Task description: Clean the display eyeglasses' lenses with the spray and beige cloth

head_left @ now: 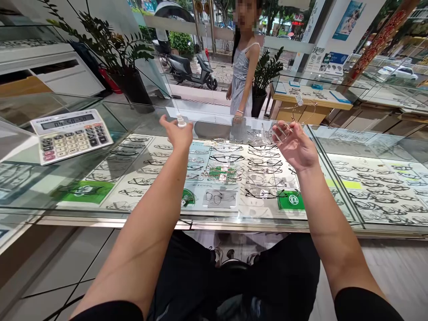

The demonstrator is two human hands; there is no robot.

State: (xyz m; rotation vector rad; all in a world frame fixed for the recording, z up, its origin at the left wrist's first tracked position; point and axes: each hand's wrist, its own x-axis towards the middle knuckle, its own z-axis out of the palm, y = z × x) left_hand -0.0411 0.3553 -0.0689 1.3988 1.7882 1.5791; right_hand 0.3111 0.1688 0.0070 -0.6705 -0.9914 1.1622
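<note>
Over the far part of the glass display counter [214, 219], my left hand [179, 133] is closed around a small white bottle [181, 120], whose top shows above the fingers. To the right, my right hand [297, 145] is closed on a pair of thin-framed glasses [305, 111], pinched between thumb and fingers; a small tag hangs at the frame. The glasses are held up above the counter. Under the glass lie rows of eyeglass frames [227, 158], and a framed pair [220, 197] rests on a grey card near the front.
A white calculator [72, 136] stands on the counter at the left. Beyond the counter is a person in a light dress [241, 76]. Potted plants [129, 78] and a low table with glasses [310, 96] are farther back. A scooter [192, 69] is outside.
</note>
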